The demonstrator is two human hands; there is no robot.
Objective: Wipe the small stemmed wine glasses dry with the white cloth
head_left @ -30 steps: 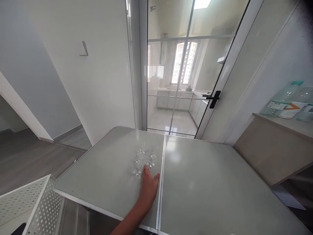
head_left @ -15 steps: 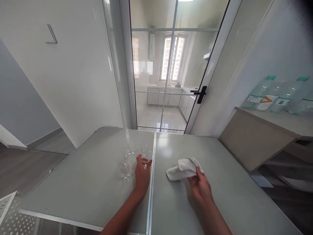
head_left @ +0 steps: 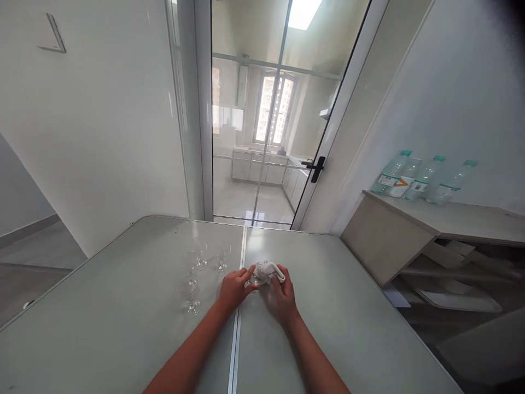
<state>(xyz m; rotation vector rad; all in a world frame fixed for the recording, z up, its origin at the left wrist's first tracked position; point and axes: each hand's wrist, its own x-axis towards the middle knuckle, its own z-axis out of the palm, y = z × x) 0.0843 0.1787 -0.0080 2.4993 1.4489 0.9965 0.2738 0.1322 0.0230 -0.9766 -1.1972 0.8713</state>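
Just above the seam of the grey table [head_left: 139, 306], my left hand [head_left: 235, 288] is closed around a clear glass [head_left: 252, 280], tipped toward the right. My right hand [head_left: 284, 293] grips a white cloth [head_left: 267, 271], which is pressed against the glass's right end and covers part of it. To the left of my hands stand several clear stemmed glasses, among them one near the seam [head_left: 221, 265], one farther back [head_left: 200, 262] and one nearest me [head_left: 191, 306].
A glass door [head_left: 270, 137] with a black handle [head_left: 318, 168] rises behind the table. On the right, several green-capped plastic bottles [head_left: 422, 178] stand on a wooden cabinet [head_left: 389, 235] with papers on its shelves. A white wall [head_left: 115, 120] is at the left.
My right hand has brought the cloth leftward onto the glass. My left hand has shifted the glass away from the other glasses, toward the cloth. The camera view has turned slightly.
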